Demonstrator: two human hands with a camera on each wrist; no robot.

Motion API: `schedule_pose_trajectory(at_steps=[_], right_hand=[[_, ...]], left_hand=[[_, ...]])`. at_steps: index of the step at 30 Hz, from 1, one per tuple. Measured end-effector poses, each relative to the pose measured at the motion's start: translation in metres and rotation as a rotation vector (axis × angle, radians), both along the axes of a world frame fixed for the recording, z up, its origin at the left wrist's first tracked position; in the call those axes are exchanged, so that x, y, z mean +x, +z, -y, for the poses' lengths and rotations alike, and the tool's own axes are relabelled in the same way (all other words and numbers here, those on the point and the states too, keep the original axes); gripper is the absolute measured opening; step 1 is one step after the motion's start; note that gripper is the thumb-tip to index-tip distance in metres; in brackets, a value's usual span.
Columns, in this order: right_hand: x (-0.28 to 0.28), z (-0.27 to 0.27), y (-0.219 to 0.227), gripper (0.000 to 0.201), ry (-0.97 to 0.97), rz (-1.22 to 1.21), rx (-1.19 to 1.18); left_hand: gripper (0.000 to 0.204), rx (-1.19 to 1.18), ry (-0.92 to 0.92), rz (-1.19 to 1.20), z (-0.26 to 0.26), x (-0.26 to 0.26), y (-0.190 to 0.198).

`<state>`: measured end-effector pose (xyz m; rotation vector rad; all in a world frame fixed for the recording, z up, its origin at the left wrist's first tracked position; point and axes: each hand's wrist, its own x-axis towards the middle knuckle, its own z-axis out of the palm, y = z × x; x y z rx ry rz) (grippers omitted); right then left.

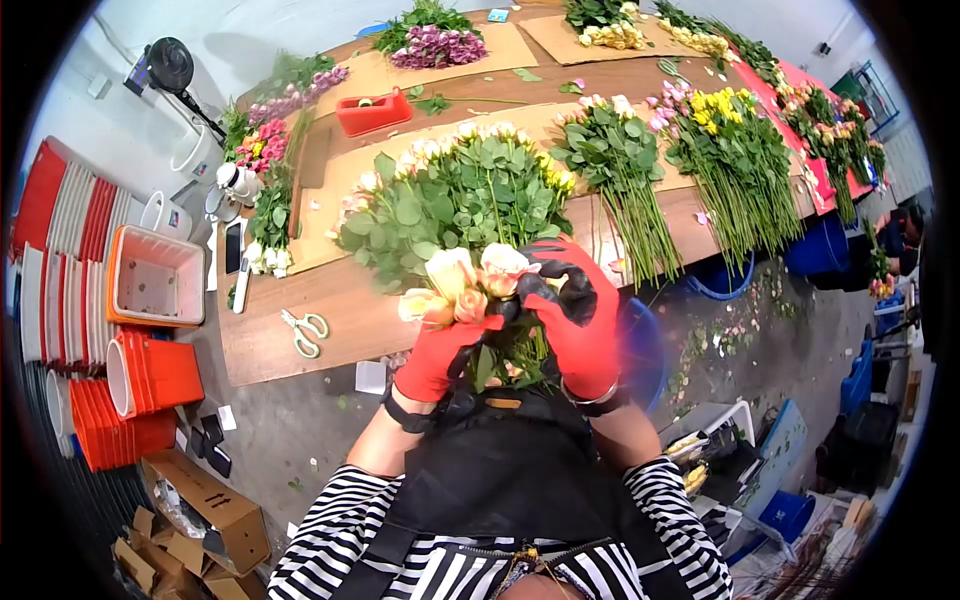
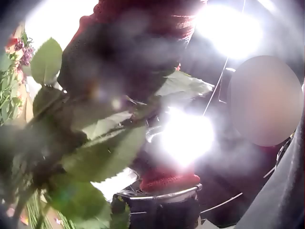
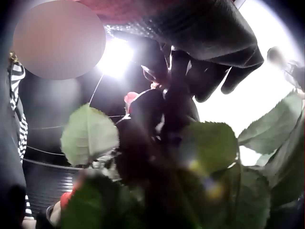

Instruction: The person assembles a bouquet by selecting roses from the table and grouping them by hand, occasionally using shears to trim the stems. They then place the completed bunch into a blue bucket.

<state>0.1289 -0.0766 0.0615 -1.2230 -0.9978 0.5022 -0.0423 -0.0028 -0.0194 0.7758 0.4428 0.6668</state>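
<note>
In the head view a small bunch of peach and pale pink roses [image 1: 468, 284] is held in front of the apron, its leafy stems hanging below. The left hand [image 1: 440, 358], in a red and black glove, grips the stems under the blooms. At the bunch's right side the right hand [image 1: 578, 318] has its fingers bent, thumb and fingertips at the pale pink rose. Leaves cover much of both wrist views; there the gloved left hand [image 2: 128, 47] and right hand [image 3: 200, 43] look dark, and their fingertips are partly hidden.
A large pile of roses [image 1: 470, 190] lies on the table [image 1: 262, 340] beyond the hands, with more bunches [image 1: 625, 170] to its right. Scissors [image 1: 304, 332] lie at the table's left front. A blue bucket [image 1: 642, 350] stands beside the right hand; red bins [image 1: 155, 370] are at the left.
</note>
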Motion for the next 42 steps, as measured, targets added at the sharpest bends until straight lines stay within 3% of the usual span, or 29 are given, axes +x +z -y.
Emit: schedule_pose_trajectory(at_steps=[3,4,9,11,13,14,15,17,18,19,20,21,23,26,28,29,32,35,36,37,39,41,42], right_hand=[[-0.007,-0.002,-0.002,0.031,-0.081,-0.099,-0.014],[-0.008,-0.002,-0.002,0.031,-0.092,-0.097,-0.021],[-0.015,-0.001,-0.003,0.023,-0.1,-0.395,-0.02],[-0.017,-0.003,-0.007,0.019,-0.095,-0.564,-0.003],[-0.01,-0.004,-0.023,0.015,-0.109,-0.629,0.054],[-0.009,-0.006,-0.028,0.012,-0.152,-0.741,0.119],[-0.001,-0.006,-0.032,0.013,-0.111,-0.649,0.142],[0.013,0.006,-0.025,0.014,0.106,-0.726,0.13],[0.025,0.017,-0.033,0.018,0.269,-0.64,0.094],[0.038,0.018,-0.032,0.023,0.398,-0.345,0.069],[0.045,0.02,-0.032,0.024,0.452,-0.262,0.128],[0.049,0.022,-0.031,0.026,0.5,-0.179,0.186],[0.033,0.024,0.001,0.031,0.124,-0.266,0.031],[0.019,0.01,0.016,0.05,0.067,-0.184,-0.017],[0.014,0.005,0.005,0.045,-0.008,-0.052,-0.045],[0.012,0.004,0.001,0.043,-0.032,-0.054,-0.034],[0.004,0.004,0.002,0.031,-0.095,-0.178,-0.019],[0.003,0.005,0.001,0.019,0.016,-0.732,-0.112],[0.009,0.006,-0.012,0.021,0.157,-0.814,-0.068],[0.014,0.007,-0.022,0.024,0.297,-0.896,-0.038],[0.017,0.002,-0.035,0.02,0.291,-1.019,0.116],[0.022,0.003,-0.039,0.021,0.159,-1.14,0.191],[0.029,0.014,-0.035,0.025,0.271,-1.047,0.196]], left_hand=[[0.022,1.075,0.232,-0.287,0.001,-0.004,-0.023],[0.018,1.294,0.306,-0.544,0.005,0.001,-0.004],[0.019,1.083,0.322,-0.51,0.01,0.013,0.0],[0.02,1.133,0.311,-0.513,0.008,0.014,0.003],[0.019,1.378,0.3,-0.559,0.001,0.011,-0.006],[0.018,1.31,0.268,-0.507,-0.001,0.01,-0.006],[0.017,1.253,0.261,-0.472,-0.002,0.008,-0.008],[0.016,1.141,0.246,-0.4,-0.003,0.004,-0.013],[0.017,1.165,0.24,-0.405,-0.005,0.005,-0.012],[0.017,1.187,0.237,-0.41,-0.007,0.007,-0.012],[0.018,1.206,0.229,-0.416,-0.006,0.008,-0.013],[0.018,0.953,0.198,-0.322,-0.005,0.01,-0.014],[0.019,0.447,0.123,-0.136,-0.001,0.015,-0.015],[0.02,0.194,0.072,-0.019,0.005,0.02,0.002],[0.019,0.723,0.124,-0.247,0.004,0.022,0.003],[0.02,0.781,0.145,-0.284,0.006,0.023,0.002],[0.022,0.759,0.142,-0.318,0.008,0.022,-0.009],[0.025,0.422,0.05,-0.155,0.01,0.021,-0.009],[0.026,0.273,0.009,-0.074,0.01,0.022,-0.007],[0.026,0.261,-0.009,-0.066,0.011,0.022,-0.009],[0.026,0.238,-0.045,-0.051,0.011,0.024,-0.015],[0.021,0.442,-0.014,-0.154,0.009,0.022,-0.015],[0.02,0.491,-0.005,-0.202,0.006,0.02,-0.015]])
